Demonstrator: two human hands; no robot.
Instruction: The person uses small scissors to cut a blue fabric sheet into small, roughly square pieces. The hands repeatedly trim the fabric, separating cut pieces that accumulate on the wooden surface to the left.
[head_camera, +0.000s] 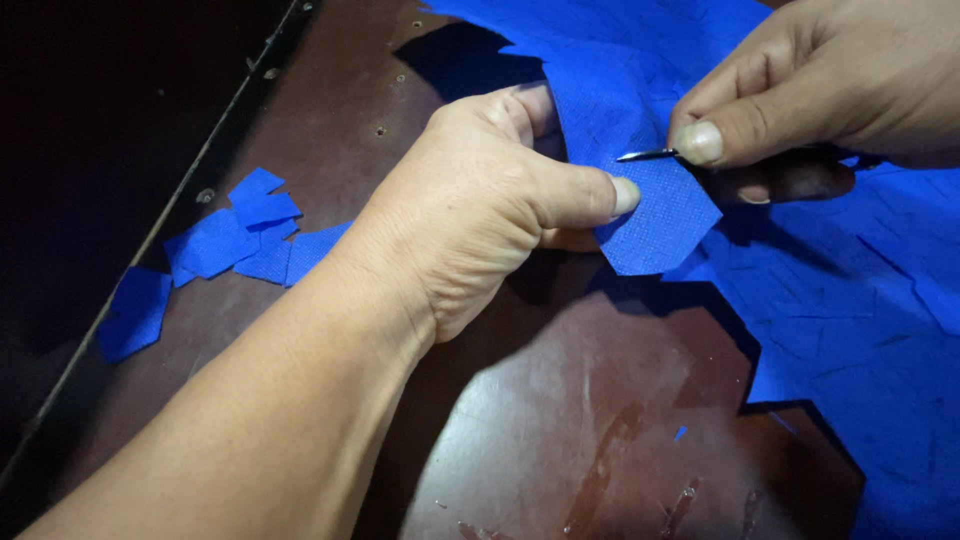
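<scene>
Your left hand (480, 200) fingers pinch a flap of the blue fabric sheet (850, 290) on the dark surface (560, 400) while your right hand (810, 80) fingers pinch a thin blade (647, 154) at its edge; several cut blue pieces (235, 235) already lie aside, and much of the sheet is uncut.

Most of the thin metal blade (648, 154) vanishes inside the right hand (820, 85), only its tip showing, so what tool it is can't be told. The blue fabric sheet (860, 300) runs off the top and right edges. The left hand (470, 210) hides its fingers behind the fabric.
</scene>
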